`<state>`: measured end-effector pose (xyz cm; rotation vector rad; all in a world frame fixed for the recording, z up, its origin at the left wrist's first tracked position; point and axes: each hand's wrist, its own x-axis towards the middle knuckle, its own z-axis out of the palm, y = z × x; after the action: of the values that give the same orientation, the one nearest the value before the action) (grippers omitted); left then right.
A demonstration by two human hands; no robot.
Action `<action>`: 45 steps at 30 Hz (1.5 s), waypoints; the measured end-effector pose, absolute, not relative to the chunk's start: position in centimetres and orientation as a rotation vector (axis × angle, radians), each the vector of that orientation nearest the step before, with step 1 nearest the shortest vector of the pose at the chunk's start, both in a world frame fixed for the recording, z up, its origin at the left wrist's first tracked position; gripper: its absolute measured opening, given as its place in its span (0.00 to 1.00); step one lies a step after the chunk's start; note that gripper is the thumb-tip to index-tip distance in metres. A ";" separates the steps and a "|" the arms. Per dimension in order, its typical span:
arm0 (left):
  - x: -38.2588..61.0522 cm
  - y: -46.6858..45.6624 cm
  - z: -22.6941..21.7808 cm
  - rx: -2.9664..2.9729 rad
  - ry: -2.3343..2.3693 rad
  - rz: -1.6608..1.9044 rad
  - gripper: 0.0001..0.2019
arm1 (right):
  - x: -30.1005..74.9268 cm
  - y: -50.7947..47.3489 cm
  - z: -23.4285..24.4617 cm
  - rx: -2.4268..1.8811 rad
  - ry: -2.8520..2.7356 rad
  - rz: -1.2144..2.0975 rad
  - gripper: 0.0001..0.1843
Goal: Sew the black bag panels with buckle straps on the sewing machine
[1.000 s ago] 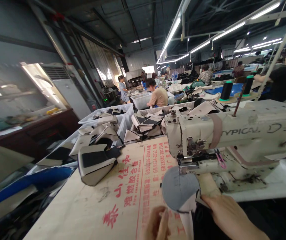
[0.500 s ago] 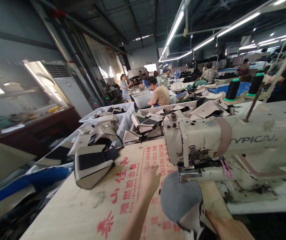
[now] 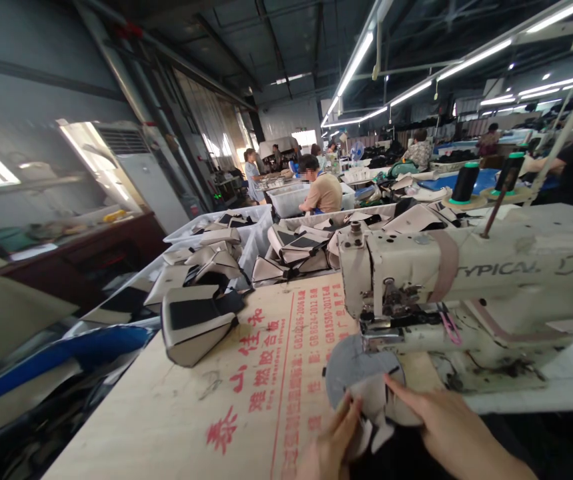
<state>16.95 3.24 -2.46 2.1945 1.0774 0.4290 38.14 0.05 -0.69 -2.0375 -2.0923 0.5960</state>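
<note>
A rounded grey and beige sewn piece point(image 3: 349, 367) with dark edging sits with its far edge under the presser foot of a sewing machine point(image 3: 416, 273). My left hand point(image 3: 333, 433) pinches the near left side of this piece, fingertips pressed together on the beige part. On the other side, my right hand point(image 3: 441, 420) grips its right edge, the index finger stretched over the beige panel and the lower fingers hidden. Loose beige flaps hang between the hands. A finished-looking beige and black sewn piece point(image 3: 199, 327) lies on the plywood board point(image 3: 166, 413).
White bins point(image 3: 253, 257) full of beige and black pieces stand behind the board. At the left is a blue-rimmed container point(image 3: 116, 343) with dark material. Black thread cones point(image 3: 465, 183) stand behind the machine. A person in a tan shirt point(image 3: 326, 193) sits beyond the bins.
My left hand has come from over the board to the near edge of the sewn piece and taken hold. My right hand has moved up along the piece, and its beige part now faces up.
</note>
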 end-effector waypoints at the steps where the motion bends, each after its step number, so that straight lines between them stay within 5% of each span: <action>1: 16.9 4.4 -0.9 2.202 1.064 0.459 0.41 | 38.3 0.8 -0.3 -1.974 -2.068 0.582 0.44; 9: 18.1 10.2 0.6 2.055 1.036 0.459 0.17 | 38.7 4.5 -3.1 -1.776 -1.801 0.829 0.24; 23: 18.3 9.6 2.9 2.342 0.890 0.388 0.15 | 38.3 2.1 -3.3 -1.675 -1.754 0.936 0.26; 35: 17.6 9.1 0.6 2.443 0.836 0.387 0.17 | 37.3 1.4 -4.6 -1.467 -1.878 0.185 0.15; 45: 17.5 10.3 1.5 2.412 0.691 0.253 0.13 | 38.6 2.8 -4.5 -1.229 -2.059 0.467 0.12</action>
<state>17.46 10.27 1.49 2.4122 0.6915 0.2529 38.56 2.77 -4.47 -1.2291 -2.0589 0.4666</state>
